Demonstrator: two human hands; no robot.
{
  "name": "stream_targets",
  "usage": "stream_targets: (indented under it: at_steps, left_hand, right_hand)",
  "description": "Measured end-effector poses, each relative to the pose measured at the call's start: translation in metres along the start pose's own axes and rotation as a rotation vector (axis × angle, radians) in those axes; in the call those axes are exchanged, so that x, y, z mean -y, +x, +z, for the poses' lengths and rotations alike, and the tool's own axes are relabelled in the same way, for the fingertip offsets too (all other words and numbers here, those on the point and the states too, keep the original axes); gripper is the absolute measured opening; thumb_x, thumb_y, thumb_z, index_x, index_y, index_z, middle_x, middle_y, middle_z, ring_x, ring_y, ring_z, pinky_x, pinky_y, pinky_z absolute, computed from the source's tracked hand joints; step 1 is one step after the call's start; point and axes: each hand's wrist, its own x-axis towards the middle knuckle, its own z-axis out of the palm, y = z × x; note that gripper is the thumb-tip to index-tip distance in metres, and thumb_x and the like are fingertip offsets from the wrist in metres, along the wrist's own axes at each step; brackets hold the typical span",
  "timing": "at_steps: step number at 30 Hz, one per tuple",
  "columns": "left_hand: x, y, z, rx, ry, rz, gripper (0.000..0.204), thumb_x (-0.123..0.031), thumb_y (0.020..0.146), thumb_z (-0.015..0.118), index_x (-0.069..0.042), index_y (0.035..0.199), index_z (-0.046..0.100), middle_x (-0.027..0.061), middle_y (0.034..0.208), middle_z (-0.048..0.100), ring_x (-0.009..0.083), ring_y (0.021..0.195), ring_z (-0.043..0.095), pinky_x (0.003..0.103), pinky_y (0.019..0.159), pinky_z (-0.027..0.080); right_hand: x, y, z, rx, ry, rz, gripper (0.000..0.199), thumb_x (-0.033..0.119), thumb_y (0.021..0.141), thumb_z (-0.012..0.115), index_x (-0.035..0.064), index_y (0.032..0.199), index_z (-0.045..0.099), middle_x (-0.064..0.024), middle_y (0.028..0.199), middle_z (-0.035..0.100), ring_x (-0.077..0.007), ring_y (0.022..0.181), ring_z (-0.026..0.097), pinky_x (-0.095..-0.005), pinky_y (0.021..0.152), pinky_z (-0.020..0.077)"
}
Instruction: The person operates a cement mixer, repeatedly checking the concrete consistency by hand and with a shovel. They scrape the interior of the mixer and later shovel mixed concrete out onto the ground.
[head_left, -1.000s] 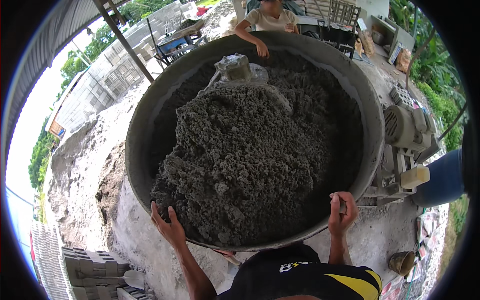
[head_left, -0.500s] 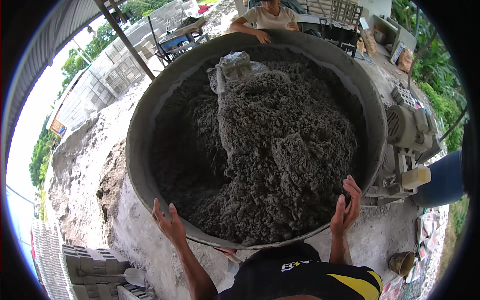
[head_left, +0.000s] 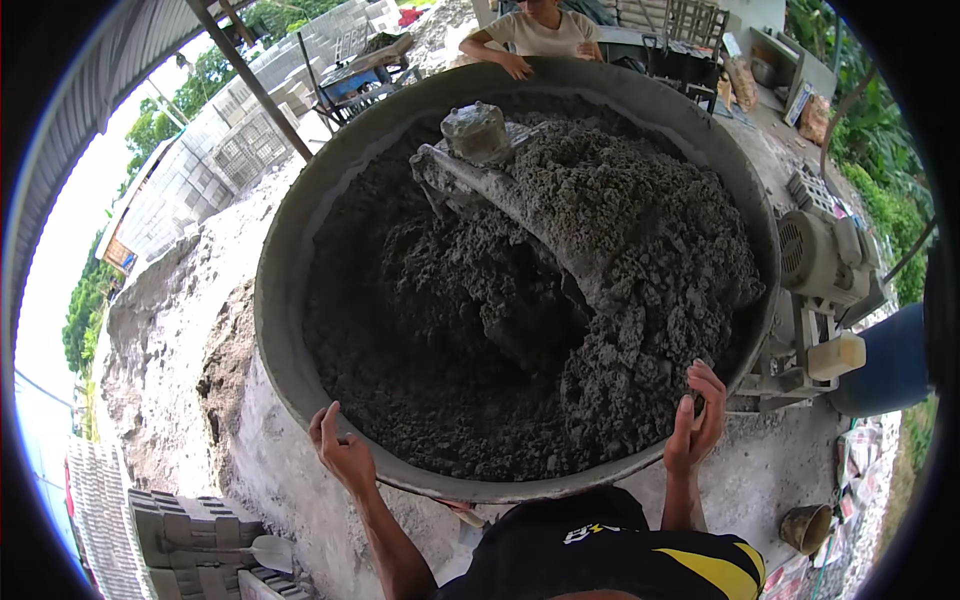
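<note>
left hand [head_left: 347,460]: 7-8 o'clock at mixer drum [head_left: 279,310] rim, fingers loosely parted | right hand [head_left: 692,430]: 4-5 o'clock, half-curled, thumb apart | rim pressure: cannot tell | grey mix [head_left: 640,225]: inside, heaped 1-5 o'clock | hub [head_left: 476,134]: 11-12 o'clock | co-worker's hand [head_left: 517,67]: 12 o'clock, on rim

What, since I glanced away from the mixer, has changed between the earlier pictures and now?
The heaped grey mix swung rightward in the drum, baring more of a mixing arm. The right hand uncurled its fingers somewhat. The co-worker's hand drew back from inside to the far rim. The left hand stayed by the near-left rim.
</note>
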Motion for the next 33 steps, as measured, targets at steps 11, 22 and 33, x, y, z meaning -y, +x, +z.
stream_targets:
  at_steps: [11, 22, 33]
  left_hand:
    - [-0.005, 0.002, 0.004, 0.013, 0.022, 0.049, 0.048, -0.003, 0.077, 0.073, -0.007, 0.124, 0.064, 0.0174, 0.133, 0.053, 0.0363, 0.126, 0.05, 0.046, 0.104, 0.042]
    - [-0.006, 0.0, 0.006, 0.08, 0.15, 0.067, 0.032, -0.011, 0.081, 0.074, -0.01, 0.113, 0.07, 0.0119, 0.121, 0.063, 0.033, 0.12, 0.053, 0.047, 0.101, 0.044]
    - [-0.002, 0.0, 0.009, 0.079, 0.123, 0.105, 0.029, -0.012, 0.082, 0.074, -0.009, 0.11, 0.071, 0.0114, 0.115, 0.066, 0.0322, 0.113, 0.057, 0.047, 0.098, 0.045]
  right_hand:
    - [-0.002, -0.001, 0.001, -0.043, -0.003, -0.03, 0.019, 0.011, 0.094, 0.05, -0.0011, 0.106, 0.058, -0.0165, 0.112, 0.061, -0.0345, 0.112, 0.059, -0.0492, 0.1, 0.0481]
    - [-0.002, 0.003, 0.0, -0.038, -0.007, -0.031, 0.015, 0.01, 0.094, 0.052, -0.0009, 0.101, 0.059, -0.0162, 0.112, 0.062, -0.0346, 0.112, 0.059, -0.0488, 0.1, 0.0486]
    - [0.002, 0.003, -0.002, -0.046, -0.003, -0.032, 0.012, 0.009, 0.093, 0.054, -0.0011, 0.097, 0.06, -0.0162, 0.109, 0.063, -0.0338, 0.109, 0.06, -0.0472, 0.098, 0.0493]
